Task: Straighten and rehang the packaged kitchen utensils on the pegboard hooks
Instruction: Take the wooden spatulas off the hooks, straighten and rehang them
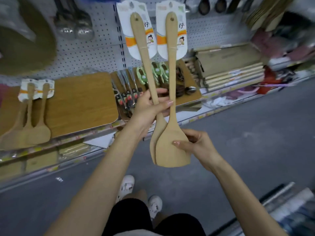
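Two wooden spatulas with white and orange backing cards stand upright in front of the white pegboard (95,46). My left hand (150,106) grips both handles at mid length. The left spatula (143,48) lies behind, and the right spatula (172,143) overlaps it at the blades. My right hand (196,143) pinches the right spatula's broad blade from the right, thumb on its face. Their cards (172,33) fan apart at the top. Whether the cards hang on a hook is hidden.
Two or three more carded wooden spatulas (34,116) lie on the wood-look shelf (81,99) at left. Metal utensils (127,92), green-carded tools (158,72) and boxed boards (228,65) fill the shelf to the right. Steel ladles (75,26) hang upper left. Grey floor lies below.
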A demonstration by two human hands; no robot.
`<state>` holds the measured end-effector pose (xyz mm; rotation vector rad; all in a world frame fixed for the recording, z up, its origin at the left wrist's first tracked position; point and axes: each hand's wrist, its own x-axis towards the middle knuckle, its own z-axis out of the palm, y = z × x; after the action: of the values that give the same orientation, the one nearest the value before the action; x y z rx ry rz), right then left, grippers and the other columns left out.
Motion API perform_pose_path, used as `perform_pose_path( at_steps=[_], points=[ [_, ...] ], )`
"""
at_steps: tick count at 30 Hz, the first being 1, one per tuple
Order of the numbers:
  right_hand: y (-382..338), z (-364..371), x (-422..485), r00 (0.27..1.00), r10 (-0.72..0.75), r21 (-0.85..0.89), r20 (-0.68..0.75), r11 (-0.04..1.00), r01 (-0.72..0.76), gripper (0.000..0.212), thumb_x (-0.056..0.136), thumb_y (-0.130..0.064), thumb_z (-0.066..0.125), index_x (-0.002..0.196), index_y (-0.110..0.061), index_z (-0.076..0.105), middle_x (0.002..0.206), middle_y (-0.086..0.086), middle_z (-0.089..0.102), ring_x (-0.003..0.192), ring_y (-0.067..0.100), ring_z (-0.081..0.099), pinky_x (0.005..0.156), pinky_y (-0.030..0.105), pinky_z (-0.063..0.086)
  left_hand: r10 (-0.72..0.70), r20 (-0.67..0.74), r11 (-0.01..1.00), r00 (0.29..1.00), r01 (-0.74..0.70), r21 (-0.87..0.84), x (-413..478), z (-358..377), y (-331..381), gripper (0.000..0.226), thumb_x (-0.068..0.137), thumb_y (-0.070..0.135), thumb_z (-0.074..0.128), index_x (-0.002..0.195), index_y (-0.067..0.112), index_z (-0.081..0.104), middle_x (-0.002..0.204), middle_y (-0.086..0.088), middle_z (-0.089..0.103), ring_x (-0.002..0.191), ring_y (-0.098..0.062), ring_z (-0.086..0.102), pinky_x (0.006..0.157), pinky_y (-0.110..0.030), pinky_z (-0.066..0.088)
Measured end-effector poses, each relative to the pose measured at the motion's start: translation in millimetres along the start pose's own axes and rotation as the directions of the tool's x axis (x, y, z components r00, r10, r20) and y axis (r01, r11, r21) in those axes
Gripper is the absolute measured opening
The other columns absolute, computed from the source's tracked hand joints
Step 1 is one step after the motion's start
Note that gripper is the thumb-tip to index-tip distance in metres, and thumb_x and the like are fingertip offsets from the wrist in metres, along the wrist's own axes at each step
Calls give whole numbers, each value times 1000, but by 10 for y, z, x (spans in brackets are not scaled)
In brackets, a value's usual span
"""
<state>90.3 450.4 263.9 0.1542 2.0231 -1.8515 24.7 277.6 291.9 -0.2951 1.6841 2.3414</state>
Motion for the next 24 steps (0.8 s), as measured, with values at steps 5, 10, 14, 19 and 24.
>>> perform_pose_path(
  at_steps=[5, 10, 14, 19, 24],
  points=[
    [-315, -739, -226, 994, -88, -13, -68, 996, 87, 25, 79, 3, 72, 97, -14, 75, 90, 6, 74, 85, 14, 65, 73, 25, 53, 34, 154, 996, 988, -46, 78, 92, 870, 265, 32, 78, -7, 69, 100, 13, 57, 104, -21, 68, 91, -29, 69, 74, -37, 57],
    [-446, -1448, -194, 981, -124, -1, -148, 992, 125, 27, 80, -1, 72, 103, -14, 74, 97, 10, 73, 88, 17, 65, 76, 29, 52, 55, 208, 993, 977, -76, 93, 361, 1607, 358, 25, 77, -7, 69, 95, 8, 61, 99, -20, 69, 85, -28, 69, 70, -33, 59],
    [-499, -2059, -21, 974, -146, 12, -174, 989, 150, 24, 80, -2, 72, 99, -16, 75, 94, 9, 73, 85, 15, 66, 73, 27, 52, 81, 245, 990, 966, -107, 95, 721, 2185, 344, 23, 77, -8, 69, 93, 8, 62, 84, -9, 72, 71, -17, 70, 59, -25, 56],
    [-661, -2971, 399, 979, -129, -47, -157, 991, 123, 18, 81, -3, 71, 97, -12, 73, 88, 1, 73, 81, 8, 66, 70, 22, 51, 87, 296, 989, 951, -117, 86, 1404, 2956, 268, 22, 78, -10, 67, 94, 5, 64, 87, -12, 71, 74, -18, 70, 62, -25, 57],
    [-849, -3890, 784, 984, -106, -88, -145, 992, 94, 18, 81, -8, 74, 98, -2, 71, 91, 7, 71, 84, 12, 64, 74, 27, 50, 58, 310, 994, 949, -84, 73, 2026, 3740, 272, 24, 78, -11, 66, 99, 0, 62, 89, -14, 70, 70, -15, 70, 63, -26, 58]
  ],
)
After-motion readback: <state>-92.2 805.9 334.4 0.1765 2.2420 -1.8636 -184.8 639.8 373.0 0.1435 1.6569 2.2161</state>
